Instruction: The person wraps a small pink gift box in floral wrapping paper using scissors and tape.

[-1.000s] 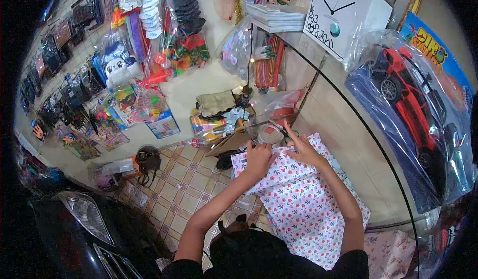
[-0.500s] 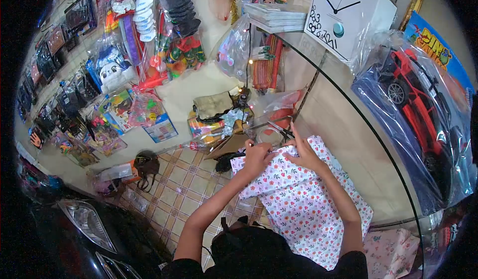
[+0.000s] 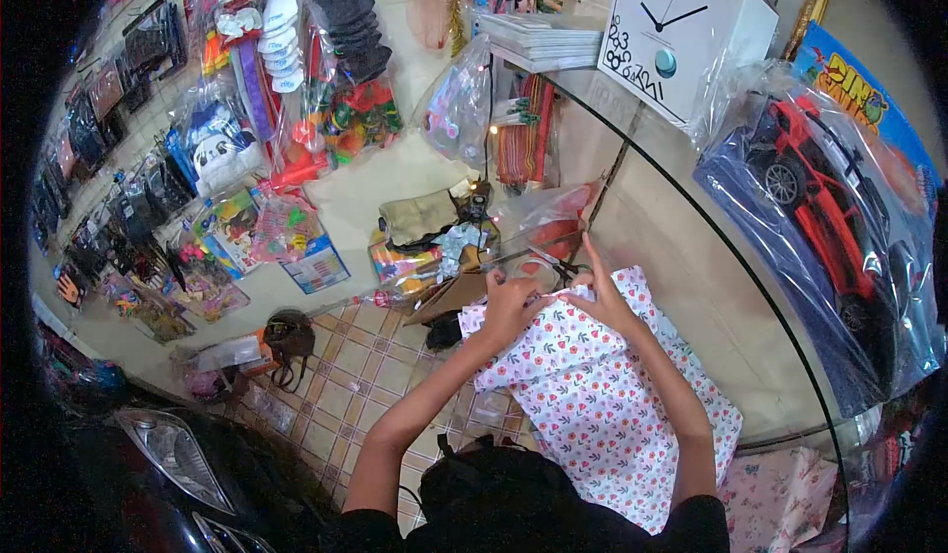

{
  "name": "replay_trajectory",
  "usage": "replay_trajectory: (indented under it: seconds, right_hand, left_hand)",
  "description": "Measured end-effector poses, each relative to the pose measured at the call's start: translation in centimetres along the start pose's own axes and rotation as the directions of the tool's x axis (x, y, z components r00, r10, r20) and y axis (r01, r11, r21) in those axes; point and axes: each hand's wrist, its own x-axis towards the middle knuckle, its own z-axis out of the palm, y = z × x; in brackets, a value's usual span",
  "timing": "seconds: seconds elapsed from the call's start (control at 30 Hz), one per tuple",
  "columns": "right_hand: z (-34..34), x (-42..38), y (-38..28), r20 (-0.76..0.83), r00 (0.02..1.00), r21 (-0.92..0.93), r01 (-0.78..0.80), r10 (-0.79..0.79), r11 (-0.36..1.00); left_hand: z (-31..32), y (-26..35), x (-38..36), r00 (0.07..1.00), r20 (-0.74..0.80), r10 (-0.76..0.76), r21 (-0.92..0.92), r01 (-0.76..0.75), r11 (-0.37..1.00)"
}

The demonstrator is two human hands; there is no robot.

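The floral sheet [image 3: 612,405] lay right of centre, its far end folded over under both hands and its near end reaching the person's dark sleeve. The left hand [image 3: 512,308] bent its fingers at the far edge, thumb toward the other hand — whether it pinched the sheet, I cannot tell. The right hand [image 3: 604,304] was spread on the fold, index finger pointing away and thumb stretched left, the two thumbs close together. Just beyond lay the scissors [image 3: 565,270], with the cardboard [image 3: 449,296] to the left — and the tiled floor [image 3: 365,365] showed left of the sheet.
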Motion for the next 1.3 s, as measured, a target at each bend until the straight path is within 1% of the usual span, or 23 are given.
replay_trajectory:
  seconds: [0.03,0.13,0.2,0.23,0.27,0.3,0.37,0.4,0.43,0.47,0.5,0.53,0.6,0.63,0.7,0.8,0.83,0.9,0.93,1.03,1.13,1.2,1.3]
  right_hand:
    - [-0.1,0.1,-0.1,-0.023,0.999,-0.021,0.027,-0.027,0.999]
    - [-0.2,0.2,-0.8,-0.118,0.993,-0.061,0.025,-0.032,0.998]
    - [-0.2,-0.2,-2.2,-0.191,0.968,-0.272,0.108,-0.163,0.956]
    - [-0.1,-0.5,-2.7,-0.216,0.948,-0.376,0.139,-0.233,0.916]
    - [0.1,-1.0,-2.5,-0.225,0.947,-0.377,0.133,-0.230,0.917]
    - [0.2,-1.8,-2.3,-0.193,0.951,-0.419,0.143,-0.242,0.897]
    - [0.5,-2.9,-2.0,-0.127,0.957,-0.496,0.166,-0.260,0.852]
    - [0.5,-2.8,-2.5,-0.127,0.947,-0.470,0.205,-0.295,0.859]
    - [0.3,-2.9,-3.1,-0.117,0.964,-0.443,0.165,-0.239,0.881]
    - [0.0,-3.0,-3.9,-0.106,0.978,-0.416,0.121,-0.180,0.901]
    - [-0.3,-3.0,-4.8,-0.092,0.989,-0.388,0.073,-0.117,0.919]
    - [-0.5,-2.6,-5.0,-0.085,0.978,-0.405,0.140,-0.189,0.903]
    - [-1.1,-1.9,-5.2,-0.020,0.999,-0.134,0.022,-0.025,0.991]
    - [-1.3,-1.8,-5.3,0.028,0.998,0.003,-0.048,0.048,0.999]
    - [-1.5,-1.5,-4.9,0.027,0.999,-0.036,-0.022,0.023,0.999]
    - [-1.7,-1.3,-5.5,0.050,0.998,-0.043,-0.037,0.039,0.998]
    - [-1.8,-1.3,-5.7,0.061,0.997,-0.037,-0.052,0.054,0.998]
    - [-1.6,-1.4,-4.9,0.048,0.999,-0.026,-0.023,0.024,0.999]
    - [-1.5,-1.4,-4.7,0.041,0.999,-0.022,-0.008,0.009,1.000]
    - [-1.3,-1.7,-5.1,-0.009,0.991,-0.282,0.125,-0.133,0.951]
    - [-1.1,-2.1,-4.4,-0.058,0.989,-0.270,0.115,-0.135,0.956]
    - [-1.5,-2.1,-4.6,-0.005,0.988,-0.311,0.146,-0.155,0.939]
    - [-2.1,-2.0,-5.3,0.041,0.989,-0.317,0.146,-0.141,0.937]
  left_hand:
    - [0.0,-0.1,0.2,0.998,-0.047,0.051,0.019,-0.050,0.999]
    - [-0.1,0.2,0.9,0.965,-0.171,0.199,0.102,-0.183,0.978]
    - [-0.4,0.7,1.1,0.927,-0.236,0.290,0.187,-0.250,0.950]
    - [-0.6,0.7,0.9,0.914,-0.202,0.353,0.257,-0.298,0.919]
    - [-0.9,0.5,0.3,0.897,-0.163,0.412,0.324,-0.346,0.881]
    - [-1.1,0.5,-0.2,0.876,-0.120,0.466,0.389,-0.390,0.834]
    - [-1.1,0.7,-1.1,0.872,-0.148,0.467,0.369,-0.389,0.844]
    - [-1.3,0.9,-1.4,0.876,-0.145,0.460,0.356,-0.387,0.851]
    - [-1.6,1.2,-1.5,0.879,-0.143,0.454,0.340,-0.388,0.857]
    - [-1.9,1.4,-1.4,0.920,-0.075,0.384,0.310,-0.345,0.886]
    - [-2.3,1.7,-1.3,0.935,-0.036,0.353,0.257,-0.333,0.907]
    - [-2.7,1.9,-1.0,0.946,0.005,0.323,0.204,-0.317,0.926]
    - [-3.3,2.0,-0.5,0.960,0.104,0.258,0.149,-0.272,0.951]
    - [-3.5,1.9,-0.2,0.956,0.095,0.279,0.125,-0.289,0.949]
    - [-3.8,1.8,0.3,0.946,0.070,0.317,0.084,-0.323,0.943]
    - [-3.7,1.2,0.8,0.921,0.127,0.369,0.097,-0.382,0.919]
    - [-3.5,1.0,0.8,0.931,0.175,0.321,0.051,-0.334,0.941]
    - [-3.1,1.0,0.8,0.933,0.278,0.228,-0.035,-0.227,0.973]
    - [-3.1,1.0,0.8,0.934,0.275,0.229,0.008,-0.240,0.971]
    - [-3.3,1.2,0.8,0.935,0.255,0.244,0.104,-0.278,0.955]
    - [-3.5,1.1,0.9,0.934,0.239,0.266,0.138,-0.303,0.943]
    - [-4.0,1.3,1.1,0.933,0.248,0.259,0.169,-0.305,0.937]
    - [-3.9,0.9,1.5,0.931,0.231,0.284,0.124,-0.317,0.940]
